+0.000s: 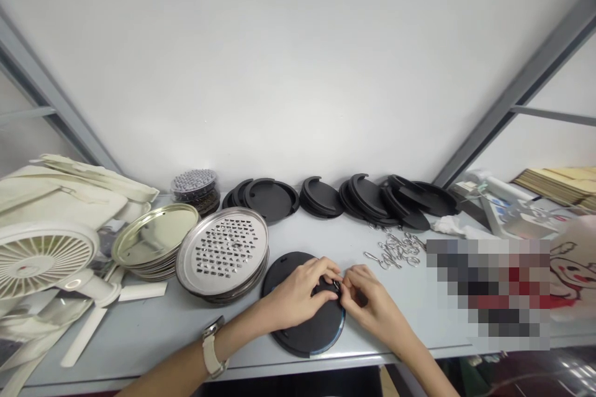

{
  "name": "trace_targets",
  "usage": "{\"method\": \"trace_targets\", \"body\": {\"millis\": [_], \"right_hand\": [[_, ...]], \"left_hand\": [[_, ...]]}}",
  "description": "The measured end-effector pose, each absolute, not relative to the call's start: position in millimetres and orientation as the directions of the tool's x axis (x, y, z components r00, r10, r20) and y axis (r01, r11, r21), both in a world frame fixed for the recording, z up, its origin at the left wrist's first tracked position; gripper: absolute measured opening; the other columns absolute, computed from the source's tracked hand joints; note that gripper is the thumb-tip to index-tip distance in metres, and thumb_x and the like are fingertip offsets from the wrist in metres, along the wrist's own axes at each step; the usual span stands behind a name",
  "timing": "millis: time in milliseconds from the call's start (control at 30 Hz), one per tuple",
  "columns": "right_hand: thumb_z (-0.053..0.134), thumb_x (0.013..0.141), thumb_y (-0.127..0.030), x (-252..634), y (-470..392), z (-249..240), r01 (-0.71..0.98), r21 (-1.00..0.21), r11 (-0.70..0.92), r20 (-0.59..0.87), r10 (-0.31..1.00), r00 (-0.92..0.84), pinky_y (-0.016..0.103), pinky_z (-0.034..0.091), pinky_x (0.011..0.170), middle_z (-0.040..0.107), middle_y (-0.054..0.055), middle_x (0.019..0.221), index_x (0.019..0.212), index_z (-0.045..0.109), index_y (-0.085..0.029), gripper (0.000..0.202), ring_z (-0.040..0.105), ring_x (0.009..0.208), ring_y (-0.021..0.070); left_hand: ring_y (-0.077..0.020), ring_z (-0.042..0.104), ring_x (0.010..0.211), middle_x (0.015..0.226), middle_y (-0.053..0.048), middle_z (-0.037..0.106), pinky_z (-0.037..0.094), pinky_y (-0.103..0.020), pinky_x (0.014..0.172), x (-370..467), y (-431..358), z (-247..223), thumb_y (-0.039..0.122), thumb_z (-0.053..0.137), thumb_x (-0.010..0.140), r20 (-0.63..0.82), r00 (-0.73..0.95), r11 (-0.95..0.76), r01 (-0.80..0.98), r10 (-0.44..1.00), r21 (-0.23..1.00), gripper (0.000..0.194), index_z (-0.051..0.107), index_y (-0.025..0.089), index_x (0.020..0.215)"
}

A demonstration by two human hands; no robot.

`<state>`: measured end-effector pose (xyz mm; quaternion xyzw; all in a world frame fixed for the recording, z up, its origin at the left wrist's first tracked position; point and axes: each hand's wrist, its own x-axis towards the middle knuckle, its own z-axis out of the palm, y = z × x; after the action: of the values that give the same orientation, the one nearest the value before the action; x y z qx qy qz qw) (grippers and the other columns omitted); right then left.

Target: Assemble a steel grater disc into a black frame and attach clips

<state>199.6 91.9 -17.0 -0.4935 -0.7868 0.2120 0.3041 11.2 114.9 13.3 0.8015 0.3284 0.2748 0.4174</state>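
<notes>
A black round disc (307, 338) with a bluish sheen along its lower right rim lies near the table's front edge. Above its right part, my left hand (305, 293) has thumb and fingers closed in a pinch. My right hand (372, 304) meets it from the right, fingertips pinched together. Between the two sets of fingertips shows a small dark, shiny piece (336, 285), mostly covered, so its kind is unclear. Several wire hooks (400, 249) lie loose beyond my right hand. To the left of the disc leans a stack of round metal grater plates (230, 248).
Black round lids or trays (272, 198) line the wall in piles. Gold-coloured round plates (156, 232), a white fan (41, 260) and cream fabric bags (60, 195) crowd the left. On the right are a white box (526, 217), yellowish sheets (563, 186) and a blurred-out patch.
</notes>
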Motion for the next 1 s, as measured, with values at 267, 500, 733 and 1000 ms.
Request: {"method": "trace_targets", "body": {"millis": [267,500,733,1000], "right_hand": [[0.045,0.084,-0.014,199.5,92.9,-16.7,0.642,-0.651,0.405,0.253,0.913,-0.319,0.03,0.039,0.066,0.043,-0.002,0.063,0.063,0.031,-0.022,0.026,0.047,0.069,0.0183],[0.04,0.089,-0.019,200.5,91.0,-15.9,0.665,-0.644,0.379,0.194,0.921,-0.337,0.029,0.038,0.063,0.041,-0.002,0.061,0.063,0.028,-0.022,0.028,0.046,0.066,0.0178],[0.035,0.094,-0.026,201.0,88.5,-15.6,0.691,-0.631,0.352,0.145,0.929,-0.341,0.028,0.034,0.057,0.039,-0.003,0.055,0.063,0.027,-0.023,0.032,0.044,0.061,0.017],[0.037,0.092,-0.027,201.3,87.5,-15.0,0.684,-0.639,0.352,0.162,0.931,-0.328,0.027,0.035,0.056,0.036,-0.004,0.054,0.061,0.025,-0.023,0.034,0.043,0.059,0.0162]], "left_hand": [[-0.0162,0.059,0.102,0.108,0.0,0.065,0.044,-0.026,0.089,10.5,115.5,15.8,0.008,0.063,0.081,0.157,0.639,-0.43,0.298,0.753,0.852,0.033,0.054,0.023,0.109],[-0.0171,0.061,0.099,0.111,-0.003,0.065,0.047,-0.028,0.087,9.3,113.9,13.3,0.013,0.062,0.083,0.123,0.639,-0.383,0.287,0.759,0.878,0.034,0.05,0.023,0.113],[-0.0178,0.061,0.099,0.112,-0.005,0.063,0.047,-0.03,0.088,8.8,112.9,14.4,0.015,0.059,0.085,0.103,0.649,-0.373,0.293,0.754,0.88,0.028,0.05,0.022,0.111],[-0.0179,0.061,0.1,0.114,-0.005,0.061,0.048,-0.029,0.087,9.0,113.3,16.1,0.013,0.058,0.085,0.123,0.658,-0.394,0.281,0.743,0.875,0.028,0.049,0.022,0.11]]}}
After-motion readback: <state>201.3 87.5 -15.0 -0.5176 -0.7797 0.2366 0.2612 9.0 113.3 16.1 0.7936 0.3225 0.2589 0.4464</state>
